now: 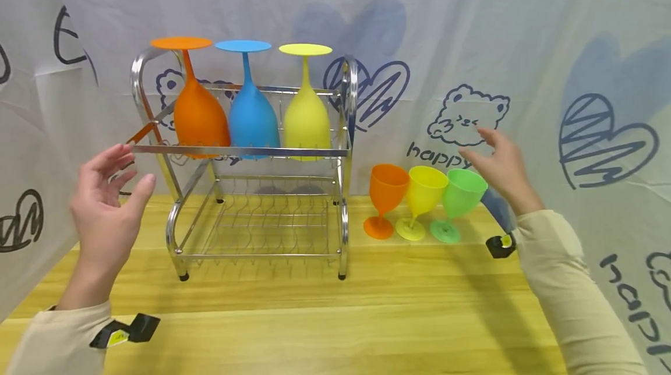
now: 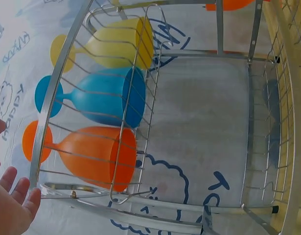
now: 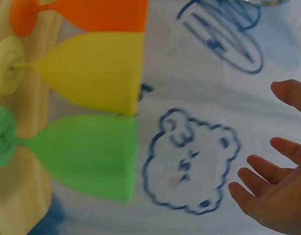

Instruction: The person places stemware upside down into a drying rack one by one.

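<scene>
Three large goblets, orange (image 1: 199, 113), blue (image 1: 254, 119) and yellow (image 1: 306, 119), stand upside down on the upper tier of a metal rack (image 1: 241, 151). My left hand (image 1: 107, 197) is raised beside the rack's left end, its fingers loosely bent and holding nothing. To the right of the rack, three smaller goblets stand upright in a row: orange (image 1: 388, 186), yellow (image 1: 426, 188) and green (image 1: 463, 191). Above and right of the green one hovers my right hand (image 1: 500, 165), with thumb and fingers apart and nothing between them.
The rack's lower tier (image 1: 272, 229) has wire slots and bears no goblet. Everything stands on a wood-grain table (image 1: 335, 328). Behind hangs a pale curtain (image 1: 435, 8) with drawn hearts and bears, close to the small goblets.
</scene>
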`<state>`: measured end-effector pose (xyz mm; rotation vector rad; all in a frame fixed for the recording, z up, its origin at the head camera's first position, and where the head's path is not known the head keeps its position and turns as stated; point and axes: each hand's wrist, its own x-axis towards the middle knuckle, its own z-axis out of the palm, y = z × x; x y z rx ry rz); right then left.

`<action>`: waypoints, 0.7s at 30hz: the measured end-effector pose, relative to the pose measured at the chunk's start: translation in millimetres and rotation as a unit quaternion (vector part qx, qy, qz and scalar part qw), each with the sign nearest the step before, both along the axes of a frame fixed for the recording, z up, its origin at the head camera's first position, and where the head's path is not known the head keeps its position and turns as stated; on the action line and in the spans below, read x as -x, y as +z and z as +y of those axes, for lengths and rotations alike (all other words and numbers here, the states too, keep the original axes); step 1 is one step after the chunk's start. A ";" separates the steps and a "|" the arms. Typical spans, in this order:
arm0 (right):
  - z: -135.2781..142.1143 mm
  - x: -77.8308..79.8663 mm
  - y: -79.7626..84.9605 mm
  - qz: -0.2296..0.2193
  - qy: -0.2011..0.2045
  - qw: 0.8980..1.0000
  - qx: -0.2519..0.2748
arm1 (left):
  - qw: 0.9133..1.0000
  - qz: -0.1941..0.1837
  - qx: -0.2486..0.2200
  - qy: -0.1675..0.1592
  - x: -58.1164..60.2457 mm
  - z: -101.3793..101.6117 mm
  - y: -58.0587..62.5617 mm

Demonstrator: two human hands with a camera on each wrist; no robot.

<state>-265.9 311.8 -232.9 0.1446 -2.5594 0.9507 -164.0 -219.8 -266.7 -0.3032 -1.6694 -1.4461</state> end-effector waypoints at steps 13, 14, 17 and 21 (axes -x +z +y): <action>40.9 16.6 -67.4 -0.081 -0.028 0.996 0.026 | 0.999 0.016 0.001 -0.046 -5.5 1.8 -14.2; 42.2 17.3 -70.8 -0.087 -0.028 0.995 0.032 | 0.998 0.021 -0.002 -0.060 -5.4 3.0 -16.3; 44.8 20.5 -80.1 -0.100 -0.027 0.993 0.062 | 0.996 0.025 0.011 -0.090 -5.5 9.2 -22.1; 47.0 25.7 -91.6 -0.099 -0.024 0.988 0.112 | 0.994 -0.014 0.084 -0.071 -8.7 20.8 -27.8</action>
